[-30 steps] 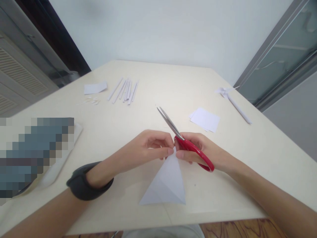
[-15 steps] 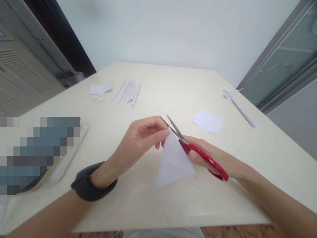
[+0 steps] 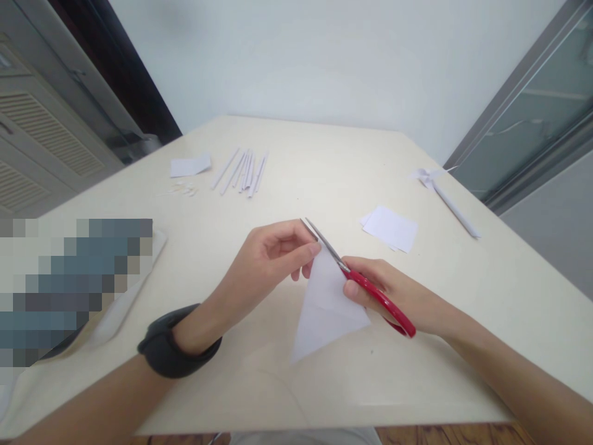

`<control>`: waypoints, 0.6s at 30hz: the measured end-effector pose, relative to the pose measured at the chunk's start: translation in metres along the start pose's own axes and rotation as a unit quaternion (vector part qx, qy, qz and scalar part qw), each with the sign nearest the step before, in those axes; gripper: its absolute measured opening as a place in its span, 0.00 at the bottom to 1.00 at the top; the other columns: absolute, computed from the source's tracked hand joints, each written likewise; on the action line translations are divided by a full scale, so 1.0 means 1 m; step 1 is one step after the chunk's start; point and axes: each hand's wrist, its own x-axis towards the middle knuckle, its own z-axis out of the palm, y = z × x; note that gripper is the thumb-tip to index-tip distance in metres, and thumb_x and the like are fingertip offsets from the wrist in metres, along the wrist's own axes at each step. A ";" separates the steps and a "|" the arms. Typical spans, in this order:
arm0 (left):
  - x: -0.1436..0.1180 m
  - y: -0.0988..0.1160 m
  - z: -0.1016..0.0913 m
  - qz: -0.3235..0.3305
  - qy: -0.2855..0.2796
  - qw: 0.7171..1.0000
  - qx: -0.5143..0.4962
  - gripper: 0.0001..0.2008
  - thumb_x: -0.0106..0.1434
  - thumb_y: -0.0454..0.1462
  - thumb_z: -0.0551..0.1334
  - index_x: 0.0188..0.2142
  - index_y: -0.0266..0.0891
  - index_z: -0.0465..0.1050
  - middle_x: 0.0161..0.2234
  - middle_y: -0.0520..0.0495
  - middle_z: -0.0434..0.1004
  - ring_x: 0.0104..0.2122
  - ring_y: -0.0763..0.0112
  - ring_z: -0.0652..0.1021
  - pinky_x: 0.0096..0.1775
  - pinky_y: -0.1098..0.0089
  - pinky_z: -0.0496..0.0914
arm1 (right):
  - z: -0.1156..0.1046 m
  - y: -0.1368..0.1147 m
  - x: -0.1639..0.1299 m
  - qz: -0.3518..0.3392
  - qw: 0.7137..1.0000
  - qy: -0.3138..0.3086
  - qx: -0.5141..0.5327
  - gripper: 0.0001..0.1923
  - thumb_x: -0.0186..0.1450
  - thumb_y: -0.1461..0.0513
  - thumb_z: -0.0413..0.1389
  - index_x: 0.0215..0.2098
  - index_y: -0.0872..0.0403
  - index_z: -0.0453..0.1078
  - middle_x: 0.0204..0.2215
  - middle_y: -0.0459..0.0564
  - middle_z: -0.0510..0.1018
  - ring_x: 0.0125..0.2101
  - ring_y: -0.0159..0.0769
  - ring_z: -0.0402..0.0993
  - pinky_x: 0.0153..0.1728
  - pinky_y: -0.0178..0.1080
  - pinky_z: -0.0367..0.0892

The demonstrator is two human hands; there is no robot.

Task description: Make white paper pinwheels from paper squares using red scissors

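At the edge of paper (image 3: 328, 304), pinched by the left hand (image 3: 273, 254) seemingly for steadiness, scissors (image 3: 380, 296) are gripped by the right hand (image 3: 393, 282).

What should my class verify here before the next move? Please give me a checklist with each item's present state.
1. Left grip pinches the triangular paper near its tip: ok.
2. Right grip holds the red-handled scissors: ok.
3. Blades at the paper's upper end: ok.
4. Left thumb tip well away from the blades: not ok, it is right beside them.
5. Loose sheets clear of the blades: ok, they lie apart on the table.
6. Edges even at the tip: cannot tell, partly covered.
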 end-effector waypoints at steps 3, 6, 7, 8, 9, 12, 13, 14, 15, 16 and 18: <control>0.000 0.000 0.000 -0.001 0.000 1.000 0.003 0.09 0.61 0.34 0.59 0.24 0.38 0.67 0.21 0.55 0.67 0.21 0.78 0.68 0.25 0.76 0.65 | 0.001 0.000 0.001 0.003 1.000 0.006 0.002 0.18 0.62 0.47 0.51 0.36 0.53 0.64 0.27 0.43 0.63 0.24 0.29 0.56 0.26 0.34 0.54; 0.000 0.000 0.000 -0.003 -0.004 1.000 0.003 0.09 0.61 0.34 0.58 0.24 0.38 0.67 0.20 0.55 0.67 0.21 0.78 0.68 0.25 0.76 0.65 | 0.002 0.000 0.002 -0.003 1.000 0.007 0.006 0.17 0.63 0.47 0.50 0.35 0.53 0.64 0.26 0.43 0.63 0.24 0.29 0.56 0.25 0.34 0.54; 0.000 0.000 -0.001 -0.004 -0.006 1.000 0.001 0.09 0.61 0.33 0.58 0.24 0.38 0.67 0.20 0.55 0.67 0.21 0.79 0.68 0.25 0.77 0.65 | 0.002 0.000 0.001 -0.007 1.000 0.007 0.007 0.17 0.63 0.48 0.50 0.34 0.53 0.64 0.26 0.43 0.62 0.24 0.28 0.55 0.25 0.34 0.53; 0.000 -0.001 -0.001 -0.005 -0.007 1.000 0.000 0.09 0.61 0.33 0.58 0.24 0.38 0.67 0.21 0.55 0.67 0.21 0.79 0.68 0.26 0.77 0.64 | 0.002 -0.001 0.001 -0.010 1.000 0.007 0.009 0.17 0.63 0.48 0.50 0.33 0.53 0.63 0.25 0.42 0.62 0.24 0.28 0.55 0.24 0.33 0.53; 0.001 -0.001 -0.001 -0.006 -0.008 1.000 -0.002 0.09 0.61 0.33 0.58 0.24 0.38 0.67 0.21 0.55 0.67 0.21 0.79 0.68 0.26 0.77 0.64 | 0.002 -0.001 0.001 -0.013 1.000 0.007 0.012 0.17 0.63 0.48 0.50 0.32 0.53 0.63 0.25 0.42 0.61 0.23 0.28 0.55 0.24 0.33 0.53; 0.001 -0.001 -0.001 -0.008 -0.006 1.000 -0.005 0.08 0.61 0.34 0.58 0.24 0.38 0.66 0.21 0.55 0.67 0.21 0.79 0.68 0.25 0.77 0.64 | 0.002 0.000 0.001 -0.019 1.000 0.005 0.019 0.17 0.64 0.48 0.50 0.32 0.54 0.63 0.24 0.42 0.61 0.22 0.27 0.55 0.23 0.33 0.53; 0.001 -0.001 0.000 -0.009 -0.006 1.000 -0.004 0.08 0.61 0.34 0.58 0.25 0.38 0.66 0.21 0.55 0.67 0.21 0.78 0.68 0.25 0.76 0.64 | 0.002 0.000 0.001 -0.019 1.000 0.005 0.019 0.17 0.64 0.48 0.50 0.32 0.54 0.62 0.24 0.41 0.61 0.22 0.27 0.56 0.23 0.32 0.53; 0.001 -0.001 0.000 -0.008 -0.005 1.000 -0.002 0.08 0.61 0.34 0.58 0.25 0.38 0.66 0.21 0.54 0.67 0.21 0.78 0.68 0.25 0.76 0.64 | 0.002 0.000 0.001 -0.019 1.000 0.006 0.018 0.17 0.64 0.48 0.50 0.32 0.54 0.63 0.24 0.41 0.62 0.22 0.27 0.56 0.23 0.32 0.53; 0.001 -0.001 0.000 -0.008 -0.005 1.000 -0.001 0.08 0.61 0.34 0.58 0.25 0.38 0.66 0.21 0.54 0.67 0.21 0.78 0.68 0.25 0.76 0.64 | 0.002 0.000 0.001 -0.020 1.000 0.007 0.016 0.16 0.64 0.49 0.50 0.31 0.54 0.63 0.23 0.41 0.62 0.22 0.27 0.57 0.23 0.32 0.54; 0.001 -0.001 0.000 -0.007 -0.005 1.000 0.001 0.08 0.61 0.34 0.58 0.25 0.38 0.67 0.21 0.54 0.67 0.21 0.78 0.68 0.25 0.76 0.64 | 0.003 0.000 0.001 -0.020 1.000 0.009 0.017 0.16 0.64 0.49 0.50 0.31 0.54 0.62 0.23 0.41 0.62 0.22 0.27 0.58 0.22 0.32 0.54; 0.001 -0.001 0.000 -0.006 -0.005 1.000 0.000 0.08 0.61 0.33 0.58 0.24 0.38 0.67 0.21 0.54 0.67 0.21 0.78 0.68 0.25 0.76 0.64 | 0.004 0.000 0.001 -0.017 0.999 0.013 0.028 0.16 0.64 0.50 0.51 0.30 0.54 0.61 0.23 0.41 0.62 0.21 0.26 0.59 0.21 0.31 0.55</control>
